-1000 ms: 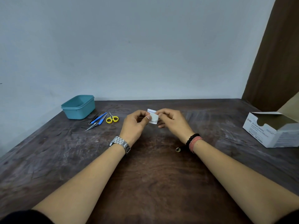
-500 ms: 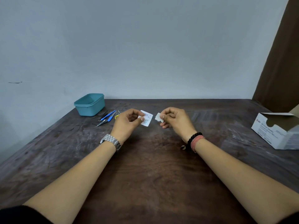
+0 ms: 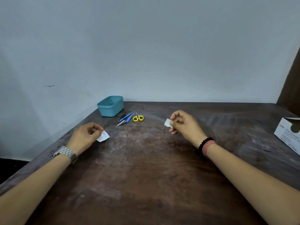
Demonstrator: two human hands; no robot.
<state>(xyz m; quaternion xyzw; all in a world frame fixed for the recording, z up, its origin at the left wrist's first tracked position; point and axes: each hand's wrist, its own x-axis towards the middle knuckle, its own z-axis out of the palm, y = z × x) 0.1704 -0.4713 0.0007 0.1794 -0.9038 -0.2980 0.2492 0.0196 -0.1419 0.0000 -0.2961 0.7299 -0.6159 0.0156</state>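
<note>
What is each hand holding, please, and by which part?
Left hand pinches the wrapper by its left edge; right hand, the white pad by its right edge.

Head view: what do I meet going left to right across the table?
Wristwatch → teal container → yellow-handled scissors → small white piece → right hand pinching it → white carton. Left out: the left hand, its printed wrapper and the blue-handled tools, which overlap the container.

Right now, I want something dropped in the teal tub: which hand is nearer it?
Left. The left hand, pinching a printed wrapper, sits in front of the teal tub; the right hand, pinching a white pad, is far right, past the yellow scissors.
</note>
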